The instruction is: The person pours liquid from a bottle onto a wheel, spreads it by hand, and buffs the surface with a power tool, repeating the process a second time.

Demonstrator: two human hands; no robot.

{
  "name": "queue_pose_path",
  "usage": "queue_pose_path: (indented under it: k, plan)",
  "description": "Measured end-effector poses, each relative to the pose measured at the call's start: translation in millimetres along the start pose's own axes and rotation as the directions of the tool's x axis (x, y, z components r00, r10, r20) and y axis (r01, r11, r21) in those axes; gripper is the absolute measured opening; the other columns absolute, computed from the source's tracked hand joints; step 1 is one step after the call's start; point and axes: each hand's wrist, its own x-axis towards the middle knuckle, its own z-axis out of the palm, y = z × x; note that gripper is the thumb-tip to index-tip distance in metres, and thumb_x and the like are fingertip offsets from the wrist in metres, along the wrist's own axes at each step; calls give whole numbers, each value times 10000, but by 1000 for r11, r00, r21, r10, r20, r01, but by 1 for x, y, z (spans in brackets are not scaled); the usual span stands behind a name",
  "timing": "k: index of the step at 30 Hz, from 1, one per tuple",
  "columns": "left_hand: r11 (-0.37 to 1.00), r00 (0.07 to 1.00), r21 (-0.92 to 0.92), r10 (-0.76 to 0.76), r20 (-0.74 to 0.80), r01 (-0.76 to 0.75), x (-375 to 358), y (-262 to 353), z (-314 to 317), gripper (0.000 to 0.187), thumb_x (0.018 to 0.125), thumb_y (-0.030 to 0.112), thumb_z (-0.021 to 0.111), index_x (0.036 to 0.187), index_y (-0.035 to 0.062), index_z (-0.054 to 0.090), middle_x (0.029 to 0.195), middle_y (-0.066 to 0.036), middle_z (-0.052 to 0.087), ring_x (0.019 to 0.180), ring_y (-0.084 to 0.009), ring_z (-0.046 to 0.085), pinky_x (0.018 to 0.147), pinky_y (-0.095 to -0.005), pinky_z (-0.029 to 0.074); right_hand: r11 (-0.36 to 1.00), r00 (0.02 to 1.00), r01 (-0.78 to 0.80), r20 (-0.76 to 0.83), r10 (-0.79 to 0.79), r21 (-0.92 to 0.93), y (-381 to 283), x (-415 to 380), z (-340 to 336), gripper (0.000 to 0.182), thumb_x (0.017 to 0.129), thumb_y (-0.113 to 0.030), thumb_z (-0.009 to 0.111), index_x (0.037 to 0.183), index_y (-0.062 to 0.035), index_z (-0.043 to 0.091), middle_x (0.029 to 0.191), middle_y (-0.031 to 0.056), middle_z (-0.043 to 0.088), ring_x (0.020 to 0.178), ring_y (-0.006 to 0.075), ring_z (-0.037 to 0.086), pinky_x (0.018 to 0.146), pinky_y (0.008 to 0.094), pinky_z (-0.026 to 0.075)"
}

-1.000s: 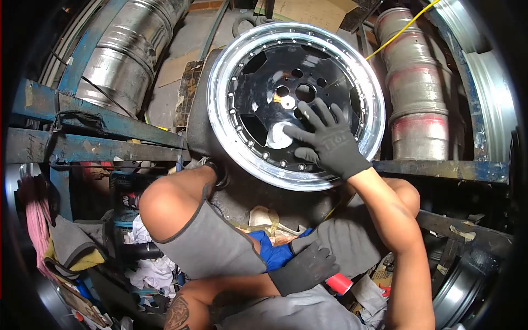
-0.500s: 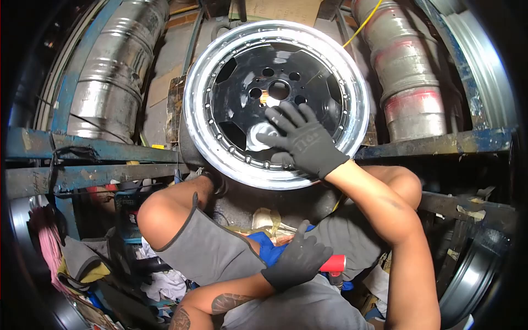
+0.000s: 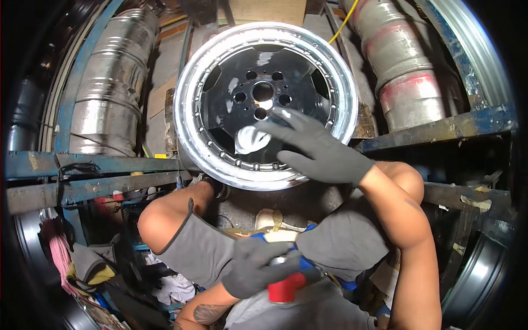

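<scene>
Pressing a white cloth (image 3: 250, 140) against the black wheel rim (image 3: 264, 99) face is the gloved right hand (image 3: 316, 151), fingers spread wide near the polished lip's lower edge. Left hand (image 3: 256, 267) is gripping a red-capped spray can (image 3: 286, 286) in the lap, well apart from the rim.

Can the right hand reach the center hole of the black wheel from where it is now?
Probably yes. The right hand already lies on the black wheel face, just below the center hole, with nothing between them. The left hand holds a red-capped can low down, out of the way.
</scene>
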Motion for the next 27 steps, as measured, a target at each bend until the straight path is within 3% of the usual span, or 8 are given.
queue_pose_path:
  k: [2, 4, 6, 8, 9, 10, 15, 27]
  plan:
    - [1000, 996, -7, 15, -82, -16, 7, -15, -18, 341, 703, 202, 835, 1042, 204, 795, 1119, -29, 659, 911, -240, 653, 705, -372, 505, 786, 992, -121, 110, 67, 607, -12, -7, -10, 634, 1021, -308, 609, 1600, -127, 425, 1546, 203, 494, 1391, 305, 490, 1187, 434, 354]
    - [994, 972, 102, 71, -224, -49, 20, -21, -30, 406, 681, 209, 861, 1083, 200, 809, 1163, -65, 671, 924, -257, 657, 717, -365, 504, 51, 901, -433, 434, -7, 900, -41, -10, -7, 719, 1011, -279, 634, 1629, -60, 339, 1550, 157, 501, 1415, 258, 498, 1192, 394, 381]
    - [998, 943, -55, -32, -332, 14, 25, -24, -29, 401, 687, 226, 875, 1083, 191, 819, 1199, -101, 675, 984, -262, 669, 800, -362, 527, -463, 950, -304, 300, -84, 833, -62, -22, 22, 670, 1050, -244, 581, 1630, -38, 317, 1583, 151, 455, 1447, 266, 461, 1189, 433, 388]
    - [997, 914, -83, -39, -404, 6, 28, -33, -21, 421, 690, 181, 892, 1102, 167, 801, 1232, -128, 666, 1019, -263, 675, 850, -368, 550, -684, 971, -216, 227, -75, 697, -73, -26, 37, 604, 1086, -195, 506, 1633, -37, 306, 1615, 145, 408, 1472, 274, 428, 1188, 472, 390]
    - [990, 894, -143, -63, -443, -1, 29, -36, -15, 400, 690, 111, 913, 1061, 125, 762, 1266, -146, 652, 1054, -273, 680, 882, -363, 566, -570, 980, -187, 191, -52, 800, -73, -29, 42, 546, 1101, -145, 407, 1631, -47, 320, 1593, 146, 428, 1464, 253, 431, 1172, 431, 415]
    - [991, 895, -132, -62, -441, 4, 30, -44, -12, 388, 693, 90, 915, 1041, 119, 746, 1274, -148, 648, 1063, -277, 682, 886, -360, 569, -89, 992, -125, 122, -37, 988, -80, -32, 39, 538, 1103, -180, 421, 1616, -36, 347, 1527, 142, 494, 1438, 214, 450, 1136, 370, 444]
    - [972, 876, -202, -199, -440, 119, 50, -55, -9, 310, 711, 24, 923, 913, 97, 699, 1220, -132, 684, 1056, -254, 703, 906, -344, 581, 212, 932, -349, 316, 177, 913, -78, -30, 18, 572, 1080, -245, 527, 1588, -23, 390, 1311, 88, 595, 1199, 108, 579, 1050, 308, 477]
    - [950, 948, 152, -238, -212, 273, 119, -56, -38, 351, 735, -56, 729, 1064, 16, 631, 1043, -128, 689, 991, -312, 676, 887, -371, 516, 563, 909, -396, 225, 350, 726, -76, -42, 10, 662, 932, -288, 764, 1481, -35, 496, 1228, 185, 702, 1124, 218, 690, 987, 377, 525]
